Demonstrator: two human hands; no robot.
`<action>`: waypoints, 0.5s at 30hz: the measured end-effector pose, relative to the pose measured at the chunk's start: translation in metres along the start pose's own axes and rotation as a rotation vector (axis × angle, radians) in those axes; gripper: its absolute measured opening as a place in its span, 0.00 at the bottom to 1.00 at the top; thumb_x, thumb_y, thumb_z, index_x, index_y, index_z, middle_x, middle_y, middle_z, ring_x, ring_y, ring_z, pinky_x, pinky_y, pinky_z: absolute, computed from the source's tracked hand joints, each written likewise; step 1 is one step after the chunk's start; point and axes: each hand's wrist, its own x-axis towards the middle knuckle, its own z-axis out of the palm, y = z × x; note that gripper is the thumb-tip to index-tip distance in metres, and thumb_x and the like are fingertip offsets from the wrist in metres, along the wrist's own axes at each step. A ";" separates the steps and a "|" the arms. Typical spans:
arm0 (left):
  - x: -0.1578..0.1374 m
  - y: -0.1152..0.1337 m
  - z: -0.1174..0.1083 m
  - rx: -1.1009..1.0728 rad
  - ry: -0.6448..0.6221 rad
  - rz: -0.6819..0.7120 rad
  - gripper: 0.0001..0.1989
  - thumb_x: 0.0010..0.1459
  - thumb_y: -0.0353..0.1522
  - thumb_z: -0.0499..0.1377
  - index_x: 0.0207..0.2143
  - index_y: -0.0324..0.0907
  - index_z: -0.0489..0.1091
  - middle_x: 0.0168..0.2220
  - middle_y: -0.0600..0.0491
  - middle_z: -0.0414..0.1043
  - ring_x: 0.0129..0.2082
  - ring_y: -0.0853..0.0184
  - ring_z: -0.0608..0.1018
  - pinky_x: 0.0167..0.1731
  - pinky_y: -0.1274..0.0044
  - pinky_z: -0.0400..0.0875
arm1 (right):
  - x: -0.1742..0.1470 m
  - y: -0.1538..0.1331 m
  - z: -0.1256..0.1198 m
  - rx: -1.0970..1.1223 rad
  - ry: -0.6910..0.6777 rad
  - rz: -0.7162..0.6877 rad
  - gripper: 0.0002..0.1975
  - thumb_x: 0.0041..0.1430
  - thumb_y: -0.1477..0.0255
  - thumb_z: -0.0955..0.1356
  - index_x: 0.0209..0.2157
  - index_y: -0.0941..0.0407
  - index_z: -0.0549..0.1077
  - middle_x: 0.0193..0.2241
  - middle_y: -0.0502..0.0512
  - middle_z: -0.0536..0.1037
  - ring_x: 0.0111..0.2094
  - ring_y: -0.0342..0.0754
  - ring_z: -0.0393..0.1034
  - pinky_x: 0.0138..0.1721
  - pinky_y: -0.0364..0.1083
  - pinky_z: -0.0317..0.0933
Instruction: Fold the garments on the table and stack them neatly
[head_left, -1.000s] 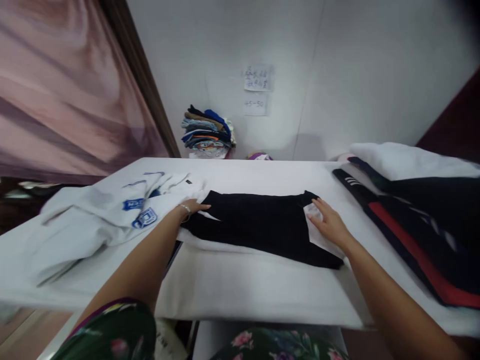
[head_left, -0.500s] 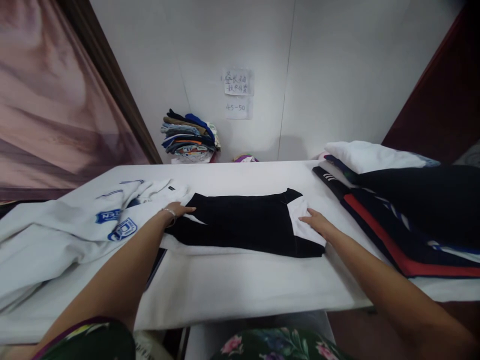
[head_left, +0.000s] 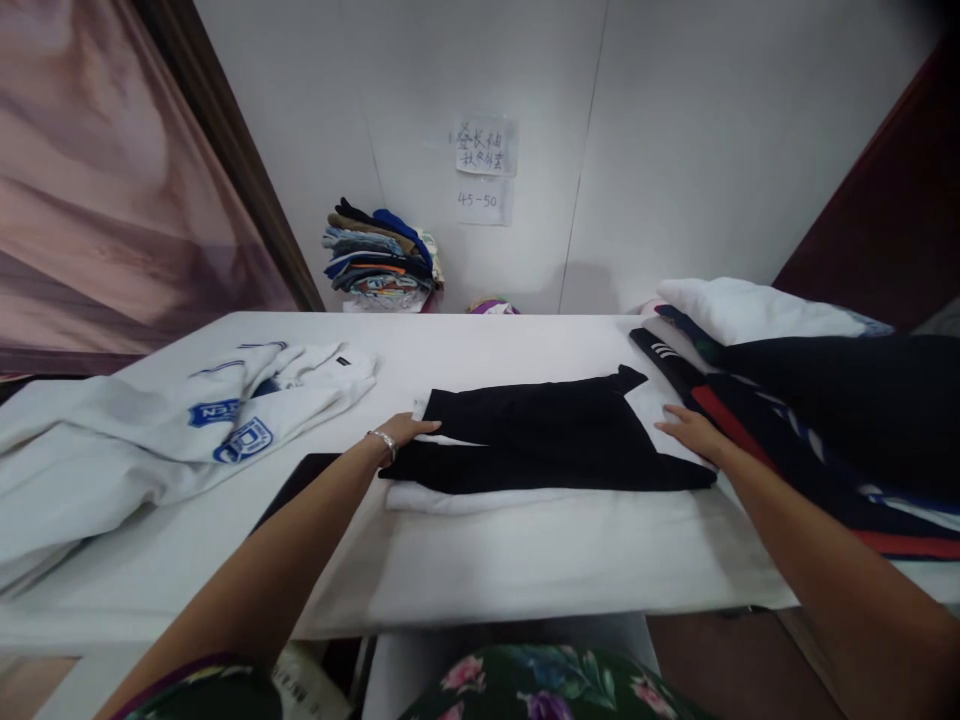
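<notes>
A black and white garment [head_left: 540, 430] lies folded flat on the white-covered table [head_left: 465, 345], its outer ends near my two hands. At its left end, my left hand [head_left: 409, 430] is closed on the edge, thumb on top and the other fingers mostly hidden. My right hand [head_left: 691, 432] grips the white part at the right end, with its fingertips pointing inward. White cloth shows beneath the front edge of the black fabric. Partly behind my left forearm lies a dark folded cloth [head_left: 300, 480].
A white top with blue badges [head_left: 247, 440] is spread loosely on the left. To the right, a stack of dark clothes [head_left: 825, 420] with red trim sits close to my right hand. A pile of folded clothes [head_left: 379, 255] stands beyond the far edge, near paper signs [head_left: 486, 145].
Both hands have moved to the right together with the black and white garment, closer to the right stack. More of the dark cloth at the left now shows. The view has shifted slightly.
</notes>
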 end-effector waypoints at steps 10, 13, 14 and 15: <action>0.008 -0.011 0.000 -0.035 0.044 -0.028 0.32 0.42 0.48 0.67 0.46 0.35 0.73 0.45 0.40 0.77 0.47 0.48 0.77 0.42 0.67 0.73 | -0.036 -0.133 0.023 -0.180 0.118 -0.522 0.28 0.64 0.57 0.59 0.61 0.56 0.62 0.65 0.61 0.56 0.67 0.55 0.46 0.65 0.60 0.42; 0.007 -0.013 0.003 -0.046 0.057 -0.017 0.33 0.43 0.48 0.66 0.46 0.35 0.73 0.46 0.40 0.77 0.48 0.49 0.77 0.42 0.68 0.73 | -0.049 -0.186 0.055 -0.162 0.082 -0.637 0.30 0.66 0.55 0.55 0.65 0.54 0.54 0.68 0.57 0.48 0.69 0.54 0.36 0.65 0.63 0.34; 0.006 -0.014 0.003 -0.057 0.046 -0.012 0.32 0.43 0.48 0.66 0.46 0.35 0.73 0.46 0.40 0.77 0.47 0.50 0.77 0.42 0.69 0.73 | -0.053 -0.196 0.070 -0.181 0.015 -0.656 0.31 0.66 0.54 0.54 0.65 0.53 0.53 0.68 0.57 0.47 0.69 0.54 0.34 0.65 0.63 0.32; 0.005 -0.014 0.003 -0.069 0.030 -0.010 0.31 0.44 0.48 0.65 0.45 0.35 0.73 0.47 0.41 0.76 0.47 0.51 0.77 0.42 0.70 0.73 | -0.057 -0.203 0.087 -0.213 -0.072 -0.668 0.32 0.66 0.52 0.54 0.66 0.52 0.53 0.68 0.56 0.47 0.69 0.54 0.34 0.65 0.64 0.32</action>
